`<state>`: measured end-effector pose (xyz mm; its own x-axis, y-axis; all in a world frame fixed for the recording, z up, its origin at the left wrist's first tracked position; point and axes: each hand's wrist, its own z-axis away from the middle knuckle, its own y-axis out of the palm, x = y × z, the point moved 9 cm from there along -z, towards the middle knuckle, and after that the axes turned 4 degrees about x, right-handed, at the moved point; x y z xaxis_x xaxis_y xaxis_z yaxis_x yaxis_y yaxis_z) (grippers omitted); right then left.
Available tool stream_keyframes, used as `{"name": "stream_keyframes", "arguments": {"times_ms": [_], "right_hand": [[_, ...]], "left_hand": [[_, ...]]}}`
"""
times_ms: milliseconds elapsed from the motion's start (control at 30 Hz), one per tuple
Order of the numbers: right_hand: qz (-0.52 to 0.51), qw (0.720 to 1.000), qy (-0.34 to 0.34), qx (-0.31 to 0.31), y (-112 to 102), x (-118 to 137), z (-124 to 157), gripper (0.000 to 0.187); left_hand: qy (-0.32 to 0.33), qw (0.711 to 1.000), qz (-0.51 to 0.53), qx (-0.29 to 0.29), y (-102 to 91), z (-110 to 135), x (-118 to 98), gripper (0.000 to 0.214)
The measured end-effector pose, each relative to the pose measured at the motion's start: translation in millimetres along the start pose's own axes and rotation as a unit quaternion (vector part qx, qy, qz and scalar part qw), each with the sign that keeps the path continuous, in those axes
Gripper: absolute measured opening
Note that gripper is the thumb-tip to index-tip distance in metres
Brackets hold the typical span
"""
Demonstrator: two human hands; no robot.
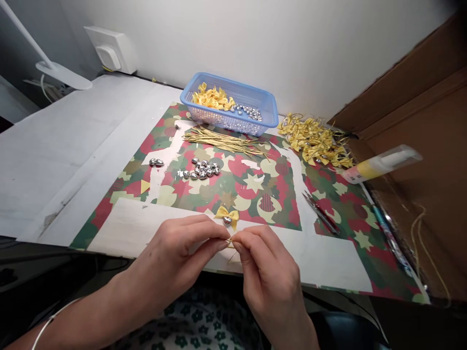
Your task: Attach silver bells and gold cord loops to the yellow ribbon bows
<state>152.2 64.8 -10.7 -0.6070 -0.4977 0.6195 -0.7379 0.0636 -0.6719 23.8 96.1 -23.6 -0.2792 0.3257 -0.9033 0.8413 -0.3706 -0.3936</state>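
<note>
Both of my hands meet at the near edge of the table. My left hand [178, 253] and my right hand [262, 267] each pinch a thin gold cord [230, 241] between thumb and forefinger, fingertips almost touching. Just beyond the fingertips a small yellow ribbon bow [226, 215] with a silver heart bead at its middle rests on the patterned paper; it seems attached to the cord. Farther out lie a cluster of silver heart beads [202, 169] and a bundle of gold cords [224, 141].
A blue basket [268, 112] with yellow bows and silver beads stands at the back. A heap of finished yellow bows [315, 141] lies at the right, next to a glue bottle [381, 164]. Scissors [321, 213] rest on the camouflage-patterned paper [255, 194]. A cardboard wall [430, 146] rises at the right.
</note>
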Motion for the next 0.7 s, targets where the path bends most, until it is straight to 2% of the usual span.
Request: {"name": "stream_keyframes", "arguments": {"times_ms": [133,267,700], "right_hand": [[-0.035,0.999,0.022,0.015,0.5,-5.4,0.1,0.017],[-0.053,0.997,0.046,0.015,-1.5,-9.3,1.4,0.016],[-0.027,0.999,0.017,0.006,-0.9,-4.2,2.8,0.019]], "left_hand": [[-0.023,1.0,0.002,0.004,-0.8,-2.4,6.0,0.017],[-0.005,1.0,-0.012,-0.004,-2.2,-0.9,3.7,0.016],[0.036,0.998,-0.046,-0.012,-2.2,2.5,-5.6,0.017]]}}
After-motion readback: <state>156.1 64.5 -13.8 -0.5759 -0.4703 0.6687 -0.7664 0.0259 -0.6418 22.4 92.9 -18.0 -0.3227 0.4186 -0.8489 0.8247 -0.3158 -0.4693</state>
